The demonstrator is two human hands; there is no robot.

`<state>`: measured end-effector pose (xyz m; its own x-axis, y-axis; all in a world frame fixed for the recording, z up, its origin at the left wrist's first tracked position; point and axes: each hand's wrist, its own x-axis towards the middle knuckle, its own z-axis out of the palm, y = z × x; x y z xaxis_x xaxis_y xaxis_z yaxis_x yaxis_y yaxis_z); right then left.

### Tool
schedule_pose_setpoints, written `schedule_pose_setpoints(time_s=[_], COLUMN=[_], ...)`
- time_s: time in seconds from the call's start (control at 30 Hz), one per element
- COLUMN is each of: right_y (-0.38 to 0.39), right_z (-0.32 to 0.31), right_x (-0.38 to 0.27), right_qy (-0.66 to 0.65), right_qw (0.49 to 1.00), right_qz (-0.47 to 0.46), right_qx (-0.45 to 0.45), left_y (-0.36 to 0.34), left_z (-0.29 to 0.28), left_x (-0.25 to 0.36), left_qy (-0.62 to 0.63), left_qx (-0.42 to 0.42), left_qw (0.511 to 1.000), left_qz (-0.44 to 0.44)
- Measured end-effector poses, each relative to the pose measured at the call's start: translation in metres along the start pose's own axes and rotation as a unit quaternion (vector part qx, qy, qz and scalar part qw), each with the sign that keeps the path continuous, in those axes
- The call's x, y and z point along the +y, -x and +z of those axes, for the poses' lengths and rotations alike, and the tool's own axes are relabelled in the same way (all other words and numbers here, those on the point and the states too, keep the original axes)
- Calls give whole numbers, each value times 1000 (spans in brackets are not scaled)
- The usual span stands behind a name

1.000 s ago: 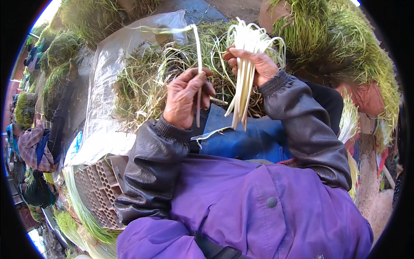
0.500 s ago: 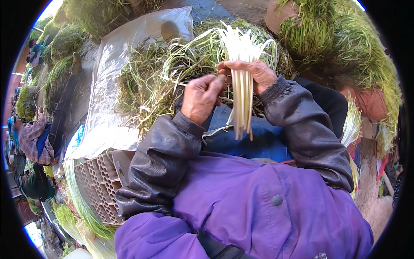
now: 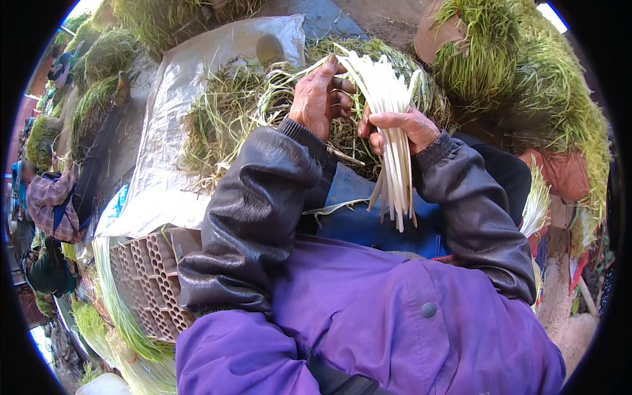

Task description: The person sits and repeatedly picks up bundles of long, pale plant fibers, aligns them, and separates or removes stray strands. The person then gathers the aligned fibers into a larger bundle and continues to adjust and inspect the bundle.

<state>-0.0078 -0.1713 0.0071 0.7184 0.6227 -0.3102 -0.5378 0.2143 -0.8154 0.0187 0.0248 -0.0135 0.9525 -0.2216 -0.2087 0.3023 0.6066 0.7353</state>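
A bunch of long, pale vegetable stalks (image 3: 387, 92), white at the top and cream lower down, is gripped around its middle by my right hand (image 3: 411, 127). It leans, its top end to the left and its lower ends hanging over a blue surface (image 3: 368, 214) by my lap. Beside the top of the bunch, on its left, my left hand (image 3: 317, 102) has its fingers apart and loosely bent, with nothing seen in them. Below and behind both hands spreads a heap of tangled green and straw-coloured leaves (image 3: 227, 118).
A whitish plastic sheet (image 3: 178, 92) lies left of the heap. Hollow bricks (image 3: 153, 280) stand at lower left, with pale stalk bundles (image 3: 122, 336) beside them. Big green leafy bundles (image 3: 480, 59) are piled at far right. Another person in a checked shirt (image 3: 51, 201) is at far left.
My left hand has come away from the stalks, moved up and spread its fingers. The bunch has tilted, its top leftward, and my right hand sits slightly lower and further right.
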Motion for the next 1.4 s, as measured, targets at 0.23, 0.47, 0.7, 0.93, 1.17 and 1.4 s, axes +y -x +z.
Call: schedule_pose_setpoints(time_s=[0.23, 0.47, 0.7, 0.93, 1.17, 1.4], right_y=[4, 9, 11, 7, 13, 17], right_z=[4, -8, -15, -9, -1, -2], right_x=[-1, -6, -11, -9, -12, -16], right_qy=[41, 15, -36, 24, 22, 21], right_qw=[999, 999, 998, 995, 995, 998], right_qz=[28, 24, 16, 31, 61, 44], right_qx=[16, -16, -56, -86, -73, -49], left_y=[-21, -35, -11, -30, -45, -51], left_z=[-21, -106, -163, -82, -53, -56], left_x=[-2, 28, 72, 48, 46, 47], left_qy=[11, -19, -5, -350, -364, -450], left_qx=[35, 133, 262, 22, -30, 11], left_qw=[999, 988, 959, 922, 922, 871], left_qz=[22, 76, 111, 164, 127, 198])
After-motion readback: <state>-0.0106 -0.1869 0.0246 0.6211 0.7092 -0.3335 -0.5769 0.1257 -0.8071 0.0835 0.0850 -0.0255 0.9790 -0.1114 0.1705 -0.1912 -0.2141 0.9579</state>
